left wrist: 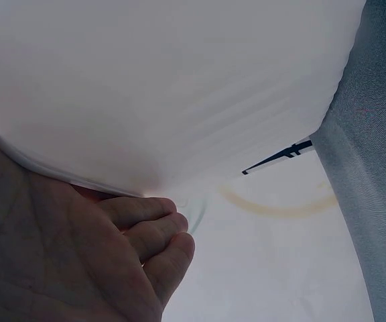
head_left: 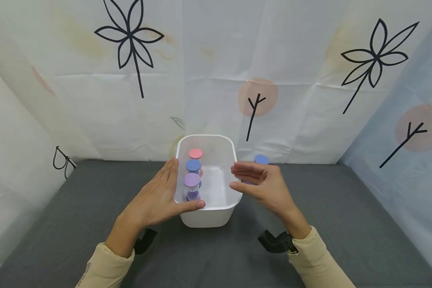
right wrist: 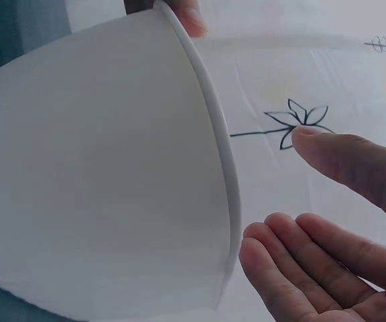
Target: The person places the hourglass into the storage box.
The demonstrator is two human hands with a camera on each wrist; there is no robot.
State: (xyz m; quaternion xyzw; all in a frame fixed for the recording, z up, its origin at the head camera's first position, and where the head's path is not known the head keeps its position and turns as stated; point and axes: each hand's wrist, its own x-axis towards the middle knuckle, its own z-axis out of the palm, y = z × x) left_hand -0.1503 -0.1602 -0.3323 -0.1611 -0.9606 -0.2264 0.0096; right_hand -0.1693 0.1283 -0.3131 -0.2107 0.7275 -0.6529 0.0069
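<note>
Grey tabletop [head_left: 209,256]: hand [head_left: 156,198] touches tub [head_left: 207,219], sleeve print [head_left: 83,274] illegible.

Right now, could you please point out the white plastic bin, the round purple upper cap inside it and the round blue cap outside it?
White plastic bin [head_left: 209,219]: head view, outer near wall.
Round purple upper cap [head_left: 192,179]: head view, middle of top.
Round blue cap [head_left: 261,159]: head view, middle of top.
</note>
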